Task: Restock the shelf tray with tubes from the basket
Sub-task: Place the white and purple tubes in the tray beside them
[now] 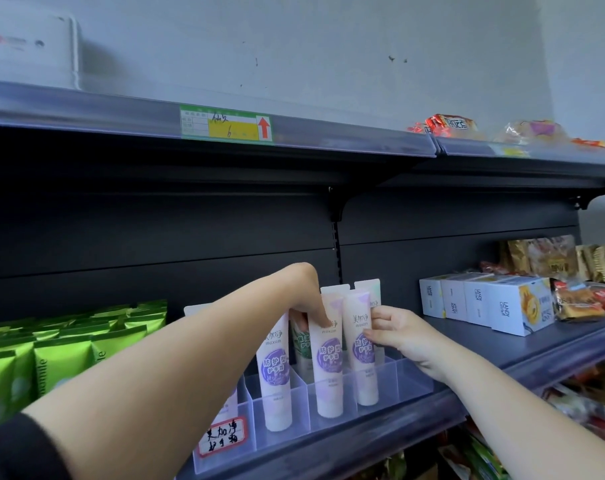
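- Head view: a clear plastic tray (408,379) with dividers sits on the dark shelf (501,344) in the lower middle of the frame, and white tubes with purple labels stand upright in its compartments.
- The left hand (306,299) reaches in from the lower left; its fingers curl over the top of the middle tube (328,368), with the thumb behind it, gripping it.
- The right hand (398,332) comes in from the lower right and pinches the side of the right tube (363,355) with its fingertips.
- A third tube (276,379) stands in the compartment to the left, free of both hands.
- A green-labelled tube (302,351) stands behind, between the left and middle ones.
- A handwritten red-bordered label (221,436) is on the tray's front at lower centre.
- Green packets (62,355) fill the left edge; white boxes (484,303) stand to the right.
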Demonstrator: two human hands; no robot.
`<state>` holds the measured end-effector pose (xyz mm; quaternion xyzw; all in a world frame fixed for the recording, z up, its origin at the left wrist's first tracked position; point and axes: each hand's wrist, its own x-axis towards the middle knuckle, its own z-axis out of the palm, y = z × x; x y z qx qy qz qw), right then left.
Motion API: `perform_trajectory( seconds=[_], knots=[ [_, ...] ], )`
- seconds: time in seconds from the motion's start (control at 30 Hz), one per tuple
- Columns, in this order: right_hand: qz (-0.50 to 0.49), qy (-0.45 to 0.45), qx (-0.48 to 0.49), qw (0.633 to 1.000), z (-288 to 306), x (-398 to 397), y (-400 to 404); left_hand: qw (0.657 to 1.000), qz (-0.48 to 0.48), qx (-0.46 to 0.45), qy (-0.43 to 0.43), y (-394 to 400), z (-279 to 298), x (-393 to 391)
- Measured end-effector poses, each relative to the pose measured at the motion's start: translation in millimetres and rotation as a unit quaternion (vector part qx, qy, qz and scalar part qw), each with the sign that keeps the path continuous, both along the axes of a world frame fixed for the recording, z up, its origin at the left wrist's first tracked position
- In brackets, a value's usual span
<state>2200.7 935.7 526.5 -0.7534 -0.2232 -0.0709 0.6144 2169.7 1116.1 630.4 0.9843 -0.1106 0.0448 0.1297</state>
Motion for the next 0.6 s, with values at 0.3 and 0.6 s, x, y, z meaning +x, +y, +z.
perform_trajectory(
  seconds=[0.3, 0.6],
  knots=[
    [-0.031, 0.000, -0.062, 0.998, 8, -13, 4, 0.998, 0.002, 0.053, -0.022, -2, -1, -3],
    [-0.131, -0.054, -0.107, 0.984, 35, -42, -10, 0.981, 0.034, 0.156, -0.113, 0, -4, -18]
  ],
)
